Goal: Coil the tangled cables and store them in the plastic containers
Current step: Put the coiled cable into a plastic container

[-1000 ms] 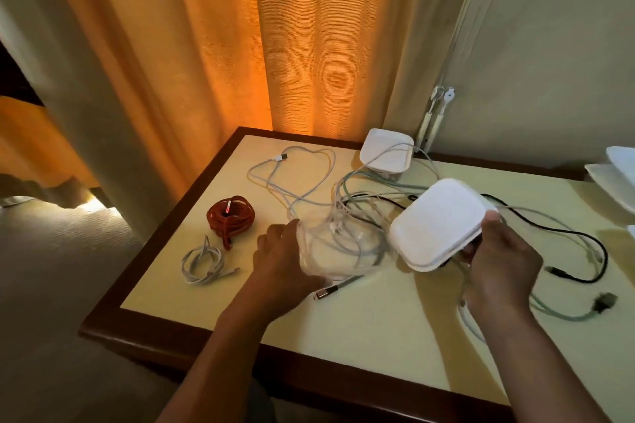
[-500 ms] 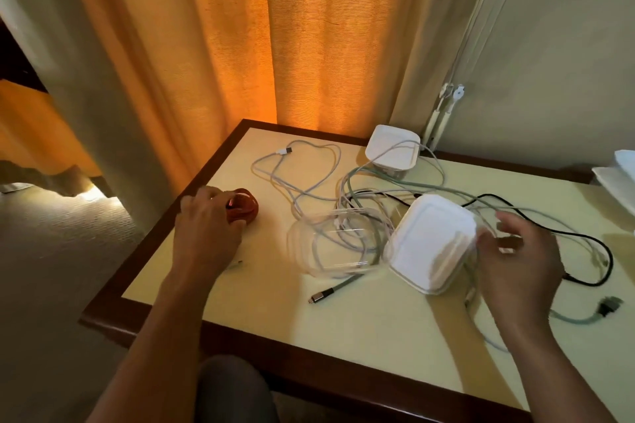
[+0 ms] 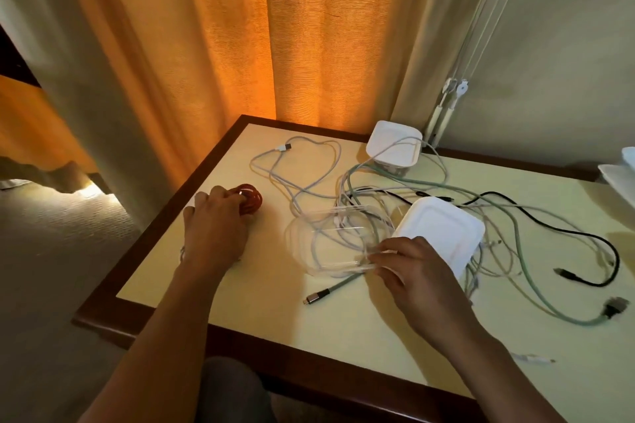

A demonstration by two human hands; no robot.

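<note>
My left hand [image 3: 214, 227] lies over the coiled red cable [image 3: 251, 203] at the table's left side, fingers curled onto the coil. My right hand [image 3: 409, 271] pinches the near right rim of an open clear plastic container [image 3: 326, 244] that sits on the tangled cables. Its white lid [image 3: 439, 233] lies just right of it. Grey-white cables [image 3: 309, 178], a black cable [image 3: 584, 237] and a pale green cable [image 3: 536, 288] sprawl across the table. A small coiled grey cable is mostly hidden beneath my left hand.
A second container with a white lid [image 3: 395, 148] stands at the back by the curtain. The table [image 3: 240, 292] has a dark wooden border. White plates [image 3: 618, 175] poke in at the right edge. A small white connector [image 3: 532, 359] lies near the front right.
My left hand left the clear container and went left to the red coil. My right hand set the lid down and moved to the clear container's rim.
</note>
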